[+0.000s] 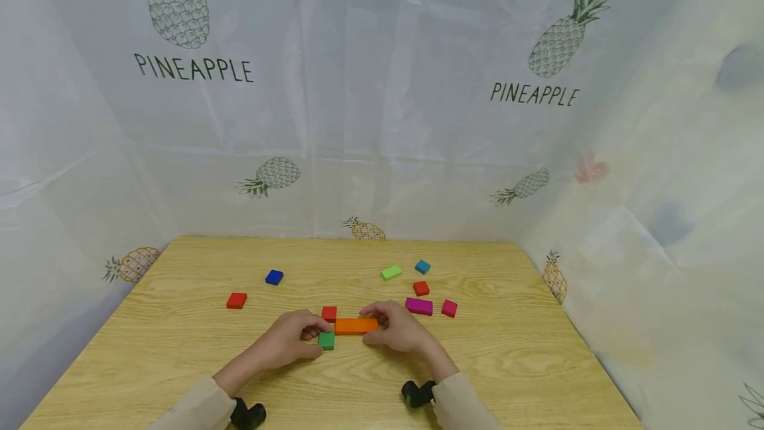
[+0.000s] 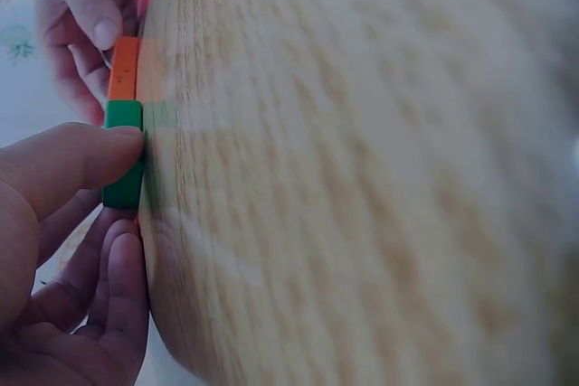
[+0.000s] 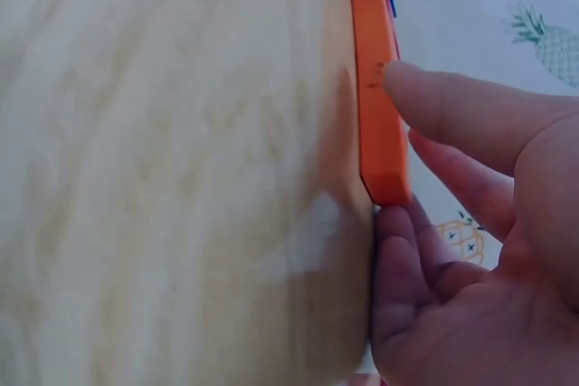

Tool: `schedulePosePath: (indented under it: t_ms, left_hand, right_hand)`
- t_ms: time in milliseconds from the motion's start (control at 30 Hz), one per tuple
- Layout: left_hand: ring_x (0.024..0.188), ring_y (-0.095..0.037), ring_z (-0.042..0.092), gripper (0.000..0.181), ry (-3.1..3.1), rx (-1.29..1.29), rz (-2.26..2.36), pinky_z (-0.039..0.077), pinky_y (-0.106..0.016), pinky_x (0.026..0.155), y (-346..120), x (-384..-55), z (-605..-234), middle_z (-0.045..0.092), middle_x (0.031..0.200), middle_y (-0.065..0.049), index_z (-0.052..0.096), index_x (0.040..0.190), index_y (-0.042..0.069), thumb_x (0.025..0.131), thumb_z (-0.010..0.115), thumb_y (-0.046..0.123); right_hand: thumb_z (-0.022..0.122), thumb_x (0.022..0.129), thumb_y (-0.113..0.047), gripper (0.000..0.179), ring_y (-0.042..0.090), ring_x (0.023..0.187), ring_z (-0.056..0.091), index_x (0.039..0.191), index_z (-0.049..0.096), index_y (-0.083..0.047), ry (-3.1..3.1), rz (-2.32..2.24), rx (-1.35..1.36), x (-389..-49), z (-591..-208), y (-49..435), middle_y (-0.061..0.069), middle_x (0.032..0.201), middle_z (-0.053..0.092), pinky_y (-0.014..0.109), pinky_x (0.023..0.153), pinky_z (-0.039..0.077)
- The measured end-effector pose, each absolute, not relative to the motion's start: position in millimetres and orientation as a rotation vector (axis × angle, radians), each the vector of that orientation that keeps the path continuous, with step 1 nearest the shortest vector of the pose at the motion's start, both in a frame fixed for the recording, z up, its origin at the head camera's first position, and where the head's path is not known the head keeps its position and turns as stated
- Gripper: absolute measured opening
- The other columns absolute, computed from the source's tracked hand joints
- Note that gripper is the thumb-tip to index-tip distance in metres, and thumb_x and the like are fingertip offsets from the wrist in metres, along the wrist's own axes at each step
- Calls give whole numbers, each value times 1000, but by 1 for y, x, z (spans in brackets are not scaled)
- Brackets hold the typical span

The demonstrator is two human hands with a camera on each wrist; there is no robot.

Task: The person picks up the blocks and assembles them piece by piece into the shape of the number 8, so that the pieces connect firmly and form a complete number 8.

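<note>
A long orange block point(image 1: 356, 327) lies flat near the middle of the wooden table. My right hand point(image 1: 398, 329) holds its right part, with the thumb point(image 3: 452, 106) against the near long side. At the block's left end, a green block point(image 1: 326, 341) lies slightly nearer to me. My left hand point(image 1: 292, 339) pinches this green block, its thumb point(image 2: 90, 164) on the near face. Just behind the green block, a small red block point(image 1: 329, 314) sits by the orange block's far left corner. Whether these blocks touch I cannot tell.
Right of my right hand lie a purple block point(image 1: 419, 306) and a crimson block point(image 1: 449, 308). Farther back are a red block point(image 1: 421, 288), a lime block point(image 1: 391, 273) and a light-blue block point(image 1: 422, 267). At left lie a red block point(image 1: 237, 300) and a dark-blue block point(image 1: 274, 277).
</note>
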State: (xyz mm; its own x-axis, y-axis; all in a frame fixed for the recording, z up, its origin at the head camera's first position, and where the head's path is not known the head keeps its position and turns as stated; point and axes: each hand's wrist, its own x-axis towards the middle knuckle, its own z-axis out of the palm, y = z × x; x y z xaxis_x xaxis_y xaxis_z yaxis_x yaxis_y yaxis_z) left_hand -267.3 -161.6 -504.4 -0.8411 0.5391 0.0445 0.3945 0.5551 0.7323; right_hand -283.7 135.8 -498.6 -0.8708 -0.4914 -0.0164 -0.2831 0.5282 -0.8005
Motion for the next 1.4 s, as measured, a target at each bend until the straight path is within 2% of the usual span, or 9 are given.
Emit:
schedulePosePath:
  t_ms: [133,267,433,500,667,800,1100,1400]
  left_hand:
    - [93,-10,61,30,2584,786,1182,54,-24,82,-161,-267,-503,68,110,5,79,120,18,91,85,14]
    - [94,-12,61,30,2584,773,1178,54,-25,83,-160,-266,-502,68,111,5,78,120,19,91,85,14]
    - [94,-14,61,31,2588,798,1180,54,-25,81,-161,-265,-502,69,111,4,78,120,16,90,86,13]
    - [93,-15,60,30,2587,804,1187,53,-24,81,-161,-264,-502,69,110,3,79,119,16,90,86,13]
    - [91,-13,59,30,2582,799,1198,53,-24,80,-161,-264,-503,68,109,4,79,119,16,90,86,13]
    - [91,-13,59,30,2584,797,1190,53,-24,80,-161,-264,-503,68,109,4,79,119,16,90,86,14]
    - [91,-12,59,30,2605,784,1173,53,-24,80,-160,-265,-503,68,109,5,79,119,18,90,86,14]
    - [92,-14,60,31,2597,791,1188,53,-25,80,-159,-263,-501,68,109,3,79,118,17,89,87,13]
  right_hand:
    - [84,93,-20,45,26,116,58,135,70,-11,2473,-1273,-623,-284,-491,141,6,132,65,47,103,49]
    - [81,96,-20,43,30,117,61,136,69,-9,2488,-1247,-648,-286,-479,150,12,135,64,49,102,52]
    - [75,100,-15,35,33,112,64,133,69,-4,2577,-1208,-726,-298,-465,172,19,133,64,46,96,55]
    - [74,100,-11,33,36,108,64,132,70,-2,2646,-1172,-751,-305,-461,183,22,125,66,47,94,55]
    - [74,99,-5,32,42,109,64,130,71,0,2837,-1011,-804,-325,-460,210,23,121,68,55,96,55]
    - [75,97,-3,36,45,113,62,133,69,2,2881,-974,-770,-336,-463,229,23,126,65,59,96,55]
    - [80,95,-8,40,38,112,65,133,70,-2,2864,-946,-645,-353,-477,249,19,122,64,53,96,57]
    - [79,96,-7,38,34,109,66,132,70,-1,2816,-965,-638,-360,-483,255,16,123,66,51,94,58]
